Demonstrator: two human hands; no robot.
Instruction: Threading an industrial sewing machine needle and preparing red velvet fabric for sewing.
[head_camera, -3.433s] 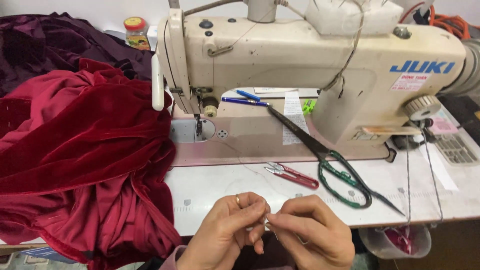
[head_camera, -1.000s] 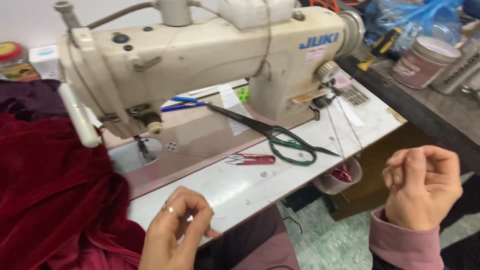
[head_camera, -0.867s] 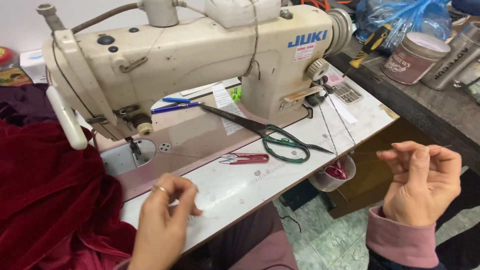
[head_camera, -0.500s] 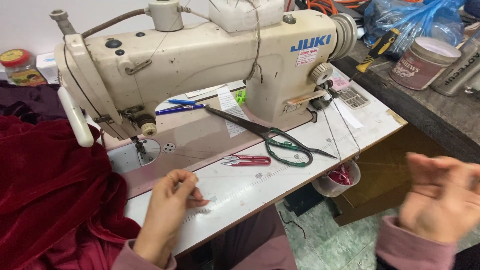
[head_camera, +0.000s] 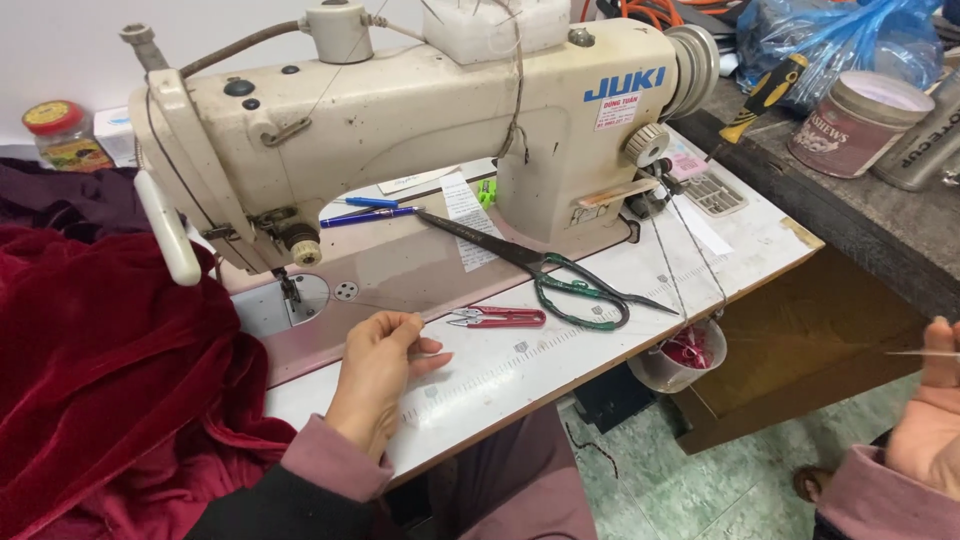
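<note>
Resting hand: the left hand (head_camera: 375, 375) lies on the white table (head_camera: 560, 350), fingers curled, thumb and fingertips pinched together, apparently on the near end of a fine thread; the thread itself is too thin to trace there.
Right hand: the right hand (head_camera: 925, 425) is held out at the far right edge, well apart from the table, pinching a thin pale needle (head_camera: 920, 352) that points left; only part of the hand shows.
Snips: small red-handled thread snips (head_camera: 500, 318) lie flat just beside the left hand's fingertips.
Scissors: long dark steel scissors (head_camera: 545, 270) with green-wrapped loop handles lie diagonally beyond the snips.
Machine: a cream, glossy sewing machine (head_camera: 400, 110) stands across the table, boxy with rounded ends.
Cloth: deep red velvet (head_camera: 110, 370), soft and heavily folded, is heaped to the left of the left hand.
Pens: two blue pens (head_camera: 365, 210) lie under the machine's arm.
Cup: a clear plastic cup (head_camera: 680, 355) with red scraps hangs at the table's front edge.
</note>
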